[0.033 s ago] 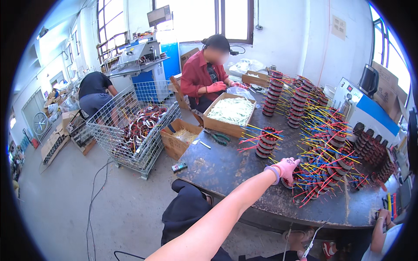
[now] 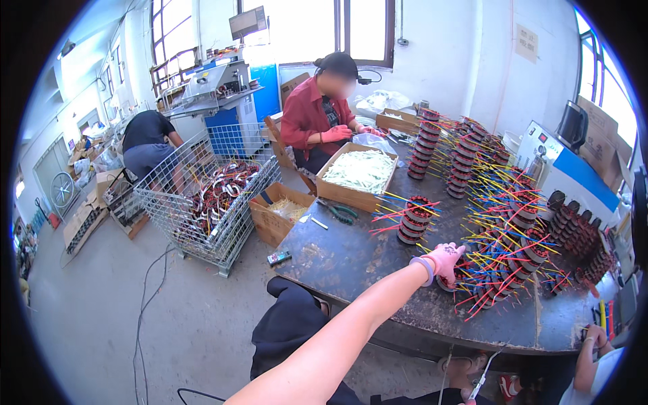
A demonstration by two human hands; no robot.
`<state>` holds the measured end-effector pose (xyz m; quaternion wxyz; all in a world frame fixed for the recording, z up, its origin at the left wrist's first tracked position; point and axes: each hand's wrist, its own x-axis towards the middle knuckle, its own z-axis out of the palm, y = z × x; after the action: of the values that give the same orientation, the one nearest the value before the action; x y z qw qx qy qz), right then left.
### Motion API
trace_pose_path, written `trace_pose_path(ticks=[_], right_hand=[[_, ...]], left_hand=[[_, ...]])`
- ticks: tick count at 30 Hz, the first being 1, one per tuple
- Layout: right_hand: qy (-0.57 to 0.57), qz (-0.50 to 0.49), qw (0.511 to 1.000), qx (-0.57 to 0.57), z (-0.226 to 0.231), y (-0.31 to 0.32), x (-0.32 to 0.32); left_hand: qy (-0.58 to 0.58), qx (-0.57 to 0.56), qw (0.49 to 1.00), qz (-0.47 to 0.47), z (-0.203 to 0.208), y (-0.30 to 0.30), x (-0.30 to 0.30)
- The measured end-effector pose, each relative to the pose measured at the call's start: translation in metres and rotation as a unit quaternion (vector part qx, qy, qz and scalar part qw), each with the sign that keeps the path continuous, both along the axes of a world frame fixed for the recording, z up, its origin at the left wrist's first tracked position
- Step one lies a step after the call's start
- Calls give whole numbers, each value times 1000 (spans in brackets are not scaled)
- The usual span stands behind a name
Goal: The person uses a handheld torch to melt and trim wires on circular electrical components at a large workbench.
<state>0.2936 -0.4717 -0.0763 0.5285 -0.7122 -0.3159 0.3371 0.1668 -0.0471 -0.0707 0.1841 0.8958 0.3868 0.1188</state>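
Fingers of the pink-gloved left hand point(image 2: 444, 262) curl over a round grey core with red windings point(image 2: 445, 283) near the front edge of the worn, dark-topped table point(image 2: 364, 270); whether they clamp it, I cannot tell, nor how the right hand's fingers stand. Grey-and-red cores with red, yellow and blue leads point(image 2: 516, 243) crowd the table's right half; an open brown cardboard box point(image 2: 345, 196) sits at its far left.

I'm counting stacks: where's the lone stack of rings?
In the head view, right of centre, the lone stack stands on the table between the box of white pieces and the left hand.
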Motion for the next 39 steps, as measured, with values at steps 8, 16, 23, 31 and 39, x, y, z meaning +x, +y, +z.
trace_pose_path(ticks=[8,16,23,31,39], right_hand=[[144,30,986,83,-15,-2,-8],[216,100,970,-55,10,20,-53],[286,183,936,-91,-14,45,-81],[279,211,928,-126,-29,59,-89],[285,220,925,-122,-32,62,-93]], left_hand=[[-51,70,996,-13,23,-63,-71],[-28,4,1000,1,12,-110,-161],[-30,14,999,22,-25,-102,-188],[-34,36,999,-1,-29,-96,-194],[-24,19,1000,-5,-23,-94,-191]])
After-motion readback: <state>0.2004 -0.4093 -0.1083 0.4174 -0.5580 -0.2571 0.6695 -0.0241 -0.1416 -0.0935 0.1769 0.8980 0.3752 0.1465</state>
